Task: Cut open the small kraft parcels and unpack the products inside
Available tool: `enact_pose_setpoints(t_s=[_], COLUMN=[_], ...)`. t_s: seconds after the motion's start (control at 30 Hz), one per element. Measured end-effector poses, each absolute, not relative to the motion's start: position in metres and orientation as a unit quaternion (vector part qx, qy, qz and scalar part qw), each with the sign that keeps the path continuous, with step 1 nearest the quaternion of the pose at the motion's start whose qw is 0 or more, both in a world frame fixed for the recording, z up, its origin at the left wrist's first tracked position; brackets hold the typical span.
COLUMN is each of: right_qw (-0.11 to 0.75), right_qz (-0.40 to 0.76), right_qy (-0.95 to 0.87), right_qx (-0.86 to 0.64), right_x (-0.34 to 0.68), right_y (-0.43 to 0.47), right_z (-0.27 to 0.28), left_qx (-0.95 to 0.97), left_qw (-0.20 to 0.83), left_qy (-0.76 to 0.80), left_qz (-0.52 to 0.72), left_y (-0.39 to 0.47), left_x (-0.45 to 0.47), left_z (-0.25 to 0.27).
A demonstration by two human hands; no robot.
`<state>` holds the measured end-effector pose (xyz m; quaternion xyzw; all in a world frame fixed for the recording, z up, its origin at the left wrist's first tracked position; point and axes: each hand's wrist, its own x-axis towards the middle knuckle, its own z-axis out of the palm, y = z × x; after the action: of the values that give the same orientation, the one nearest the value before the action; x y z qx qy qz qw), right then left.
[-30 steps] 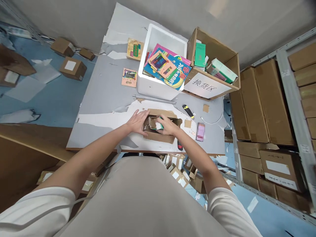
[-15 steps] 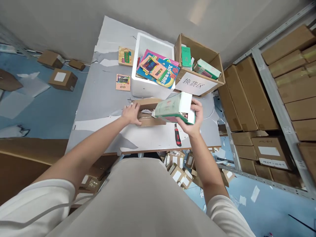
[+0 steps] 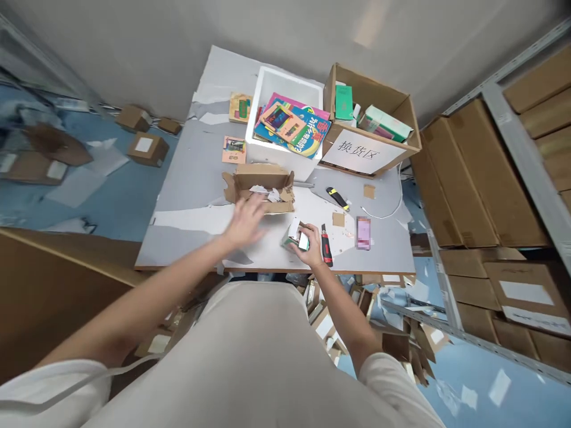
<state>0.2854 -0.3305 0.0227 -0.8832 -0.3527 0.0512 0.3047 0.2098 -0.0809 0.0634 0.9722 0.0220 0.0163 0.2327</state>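
My right hand (image 3: 311, 246) grips the end of a white and green box (image 3: 289, 236), which stands low over the front part of the table with its open end towards me. Beside that hand lies a red and black utility knife (image 3: 327, 246). My left hand (image 3: 246, 222) is somewhat blurred, its fingers apart and nothing in them. It hovers at the front edge of an opened cardboard box (image 3: 261, 172); whether it touches the box I cannot tell. Crumpled white paper (image 3: 273, 195) shows inside this torn carton.
Behind stand a white foam box (image 3: 285, 81) of colourful books (image 3: 307, 131) and a labelled carton (image 3: 413, 139) holding green boxes. A yellow and black knife (image 3: 338, 198), a pink item (image 3: 363, 232) and small books (image 3: 234, 150) lie on the table (image 3: 178, 178). Shelving (image 3: 504, 137) rises at right.
My right hand has brought the white and green box away from the carton, down and towards me. My left hand has let go of the carton's left side and come nearer.
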Motion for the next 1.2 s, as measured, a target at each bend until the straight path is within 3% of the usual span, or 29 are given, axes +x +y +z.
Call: enact_pose_setpoints(t_s=[0.1,0.17,0.5,0.6,0.77,0.9,1.03,1.2], right_qw=[0.311,0.333,0.412,0.397,0.252,0.078,-0.069,-0.117], right_qz=[0.085,0.095,0.087,0.086,0.099,0.147,0.119,0.104], right_qy=[-0.384,-0.392,-0.362,-0.339,-0.47,-0.625,-0.691,-0.742], right_qx=[-0.865,-0.852,-0.832,-0.849,-0.84,-0.762,-0.71,-0.651], right_x=[0.282,0.281,0.289,0.288,0.297,0.316,0.325,0.328], right_y=[-0.329,-0.331,-0.365,-0.379,-0.381,-0.352,-0.319,-0.306], right_z=[0.009,0.006,0.023,0.027,0.05,0.081,0.095,0.102], left_qx=[0.928,0.911,0.843,0.857,0.918,0.902,0.871,0.843], left_qw=[0.371,0.41,0.515,0.49,0.397,0.431,0.483,0.527], left_qy=[0.025,0.05,0.154,0.144,0.001,0.031,0.089,0.105], left_qz=[-0.01,-0.008,0.038,0.067,0.02,0.001,0.026,0.009], left_y=[-0.136,-0.159,-0.182,-0.181,-0.179,-0.181,-0.184,-0.182], left_x=[0.196,0.202,0.217,0.214,0.211,0.21,0.213,0.213], left_z=[0.061,0.053,0.028,0.026,0.023,0.006,-0.008,-0.006])
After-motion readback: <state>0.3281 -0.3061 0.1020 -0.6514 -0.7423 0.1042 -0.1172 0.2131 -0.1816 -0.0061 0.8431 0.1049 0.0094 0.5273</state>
